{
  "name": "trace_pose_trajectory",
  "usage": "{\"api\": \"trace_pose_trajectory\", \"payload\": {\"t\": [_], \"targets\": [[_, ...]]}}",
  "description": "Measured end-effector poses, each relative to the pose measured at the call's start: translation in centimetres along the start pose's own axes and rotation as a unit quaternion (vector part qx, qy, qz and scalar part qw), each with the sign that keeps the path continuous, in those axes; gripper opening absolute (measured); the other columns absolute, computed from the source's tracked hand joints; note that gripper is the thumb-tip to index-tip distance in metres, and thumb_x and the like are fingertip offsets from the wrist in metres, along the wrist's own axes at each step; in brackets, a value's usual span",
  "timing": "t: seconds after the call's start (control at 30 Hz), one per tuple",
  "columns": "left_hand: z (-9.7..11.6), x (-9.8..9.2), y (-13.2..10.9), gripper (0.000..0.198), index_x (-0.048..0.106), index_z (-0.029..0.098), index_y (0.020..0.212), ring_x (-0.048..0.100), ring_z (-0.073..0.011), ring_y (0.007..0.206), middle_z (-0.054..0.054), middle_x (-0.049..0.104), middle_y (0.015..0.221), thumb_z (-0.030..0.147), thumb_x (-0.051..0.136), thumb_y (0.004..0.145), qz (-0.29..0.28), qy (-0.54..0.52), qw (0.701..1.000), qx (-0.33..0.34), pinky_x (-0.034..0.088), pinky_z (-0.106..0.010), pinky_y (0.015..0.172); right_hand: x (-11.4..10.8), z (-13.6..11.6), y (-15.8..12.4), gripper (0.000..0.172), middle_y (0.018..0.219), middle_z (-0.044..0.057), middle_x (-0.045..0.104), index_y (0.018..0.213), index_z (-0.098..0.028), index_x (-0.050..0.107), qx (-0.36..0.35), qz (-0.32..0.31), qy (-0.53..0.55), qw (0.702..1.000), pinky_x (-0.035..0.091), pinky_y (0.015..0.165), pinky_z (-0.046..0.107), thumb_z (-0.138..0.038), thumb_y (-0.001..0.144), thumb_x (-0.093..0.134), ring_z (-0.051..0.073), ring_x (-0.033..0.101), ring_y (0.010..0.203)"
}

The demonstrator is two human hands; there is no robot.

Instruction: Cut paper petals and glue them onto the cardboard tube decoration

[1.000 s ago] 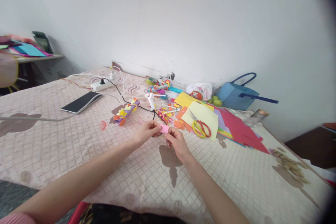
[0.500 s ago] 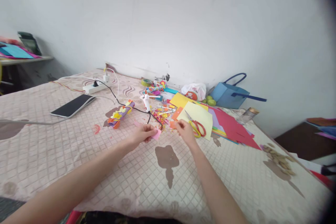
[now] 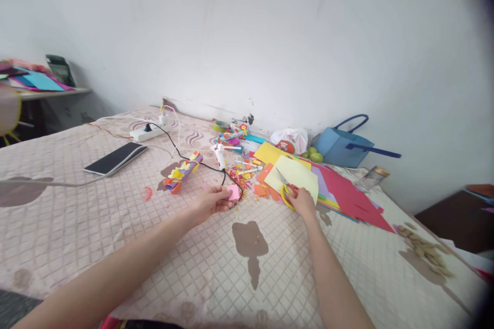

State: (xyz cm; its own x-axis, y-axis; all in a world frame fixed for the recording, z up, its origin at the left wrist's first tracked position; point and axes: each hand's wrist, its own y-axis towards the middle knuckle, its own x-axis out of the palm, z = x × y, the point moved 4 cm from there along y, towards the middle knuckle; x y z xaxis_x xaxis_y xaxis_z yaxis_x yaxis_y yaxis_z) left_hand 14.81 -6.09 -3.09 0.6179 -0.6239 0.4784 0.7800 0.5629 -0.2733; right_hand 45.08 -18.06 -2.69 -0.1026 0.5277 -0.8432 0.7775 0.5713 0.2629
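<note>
We see left hand (image 3: 214, 200) pinching pink paper (image 3: 233, 193), left of the scissors (image 3: 286, 184); right hand (image 3: 304, 202) touches these on pale yellow paper (image 3: 306, 180); we can't tell if its grip is closed.

left hand (image 3: 213, 201) and right hand (image 3: 304, 203) both bare, folks, slim wrists broadening into bare forearms (image 3: 335, 262), and a sliver of dark cloth (image 3: 150, 325) right at the bottom!

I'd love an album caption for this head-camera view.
Pink paper in the left hand, right hand at the yellow-and-red scissors, colourful paper scraps between them.
</note>
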Motion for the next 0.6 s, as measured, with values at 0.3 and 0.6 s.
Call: {"api": "trace_pose_trajectory", "payload": {"t": [0.3,0.6], "targets": [[0.4,-0.9,0.5,0.015,0.054,0.012,0.075,0.060,-0.0077,0.049,-0.006,0.068,0.067,0.021,0.066,0.074,0.027,-0.021,0.999,0.017,0.048,-0.013,0.046,-0.9,-1.5,-0.9,0.035,0.090,0.018,0.060,0.085,-0.016,0.052,-0.001,-0.030,0.184,0.982,0.043,0.074,0.036,-0.047,0.071,0.056,0.030,0.056,0.094],[1.5,-1.9,0.8,0.009,0.056,0.011,0.077,0.058,-0.0057,0.045,-0.007,0.068,0.072,0.017,0.062,0.077,0.048,-0.095,0.994,0.010,0.048,-0.012,0.045,1.9,-11.8,-11.4,0.050,0.066,-0.002,0.045,0.092,-0.024,0.047,-0.092,-0.308,0.567,0.759,0.041,0.049,0.026,-0.068,0.068,0.050,0.012,0.045,0.052]]}}
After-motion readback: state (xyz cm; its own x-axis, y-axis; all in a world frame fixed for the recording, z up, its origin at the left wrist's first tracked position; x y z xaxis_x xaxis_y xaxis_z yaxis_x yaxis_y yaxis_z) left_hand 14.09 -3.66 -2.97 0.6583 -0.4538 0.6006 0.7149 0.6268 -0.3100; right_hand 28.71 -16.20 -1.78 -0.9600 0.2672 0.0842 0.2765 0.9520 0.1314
